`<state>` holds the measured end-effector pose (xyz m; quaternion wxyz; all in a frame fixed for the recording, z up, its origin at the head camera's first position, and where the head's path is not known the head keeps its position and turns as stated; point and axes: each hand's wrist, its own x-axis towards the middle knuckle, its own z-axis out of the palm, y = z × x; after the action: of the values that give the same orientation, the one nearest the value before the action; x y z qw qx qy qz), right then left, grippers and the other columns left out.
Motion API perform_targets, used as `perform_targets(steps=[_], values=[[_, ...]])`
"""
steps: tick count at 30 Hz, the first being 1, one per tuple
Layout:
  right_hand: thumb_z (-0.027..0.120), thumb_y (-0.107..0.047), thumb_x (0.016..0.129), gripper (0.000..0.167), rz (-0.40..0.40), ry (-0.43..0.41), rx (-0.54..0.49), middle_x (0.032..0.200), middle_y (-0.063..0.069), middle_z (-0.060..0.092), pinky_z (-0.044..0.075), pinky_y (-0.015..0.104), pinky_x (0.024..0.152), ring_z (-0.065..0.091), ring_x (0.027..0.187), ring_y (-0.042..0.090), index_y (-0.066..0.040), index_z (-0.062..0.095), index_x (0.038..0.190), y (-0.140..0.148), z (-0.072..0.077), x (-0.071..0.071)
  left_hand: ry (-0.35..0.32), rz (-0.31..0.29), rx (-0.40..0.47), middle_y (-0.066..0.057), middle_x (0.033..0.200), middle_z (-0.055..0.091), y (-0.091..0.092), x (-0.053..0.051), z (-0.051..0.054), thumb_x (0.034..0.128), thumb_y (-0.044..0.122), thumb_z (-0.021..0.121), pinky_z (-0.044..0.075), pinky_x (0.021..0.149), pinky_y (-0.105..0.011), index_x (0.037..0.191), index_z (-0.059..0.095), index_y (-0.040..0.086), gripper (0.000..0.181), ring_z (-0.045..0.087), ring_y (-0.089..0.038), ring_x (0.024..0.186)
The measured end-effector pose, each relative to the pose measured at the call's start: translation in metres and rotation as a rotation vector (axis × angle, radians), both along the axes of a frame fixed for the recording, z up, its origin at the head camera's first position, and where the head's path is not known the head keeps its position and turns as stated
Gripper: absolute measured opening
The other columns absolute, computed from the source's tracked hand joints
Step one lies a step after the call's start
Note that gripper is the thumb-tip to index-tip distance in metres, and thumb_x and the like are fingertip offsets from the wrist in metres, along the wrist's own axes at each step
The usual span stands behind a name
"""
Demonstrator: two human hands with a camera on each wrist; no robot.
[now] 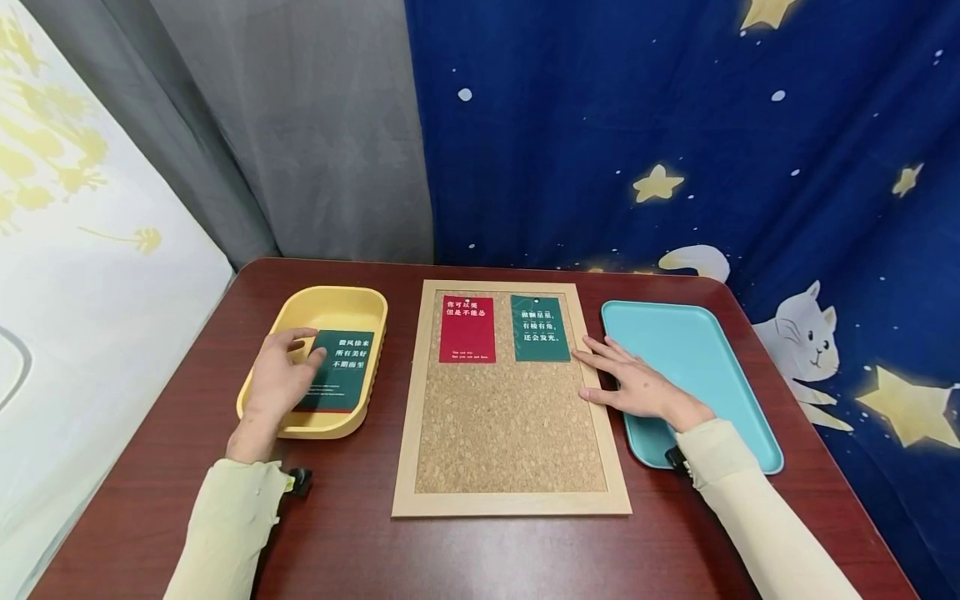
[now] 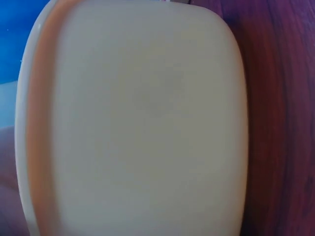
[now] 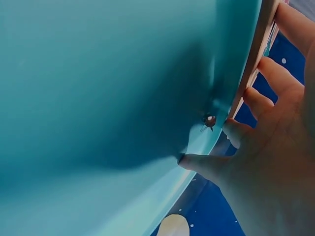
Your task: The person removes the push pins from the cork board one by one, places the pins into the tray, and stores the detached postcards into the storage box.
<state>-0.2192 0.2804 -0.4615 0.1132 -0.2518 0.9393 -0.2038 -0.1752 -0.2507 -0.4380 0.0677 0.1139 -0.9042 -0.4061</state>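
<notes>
In the head view, the left hand (image 1: 279, 375) is over the yellow tray (image 1: 315, 432), its fingers and thumb apart at the left side of a green card (image 1: 345, 383); no grip on the card shows. The right hand (image 1: 637, 385) is spread, with fingertips on the right wooden edge of the cork board (image 1: 510, 433). A red card (image 1: 467, 329) and another green card (image 1: 542, 333) are side by side on the board's upper part, each with a pin at its top. The right wrist view shows the right hand (image 3: 270, 132) with fingers spread along the board's edge.
A blue-green tray (image 1: 697, 358) lies right of the board, partly under the right hand and sleeve. A small dark object (image 3: 209, 121) is at that tray's side. Curtains (image 1: 525, 150) stand behind the dark red table (image 1: 360, 525).
</notes>
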Motion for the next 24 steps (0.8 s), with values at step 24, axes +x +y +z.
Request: perform_targets(steps=[24], values=[[0.07,-0.047,0.098,0.068,-0.025,0.027,0.02,0.169,0.015,0.035,0.028,0.069,0.123,0.027,0.157,0.047,-0.018,0.049,0.156,-0.008,0.009,-0.008,0.368,-0.129,-0.034,-0.017,0.125,0.064,0.067,0.0,0.026,0.0994,0.008,0.065,0.059,0.092,-0.051,0.124,0.069,0.004,0.025,0.062,-0.035,0.117]])
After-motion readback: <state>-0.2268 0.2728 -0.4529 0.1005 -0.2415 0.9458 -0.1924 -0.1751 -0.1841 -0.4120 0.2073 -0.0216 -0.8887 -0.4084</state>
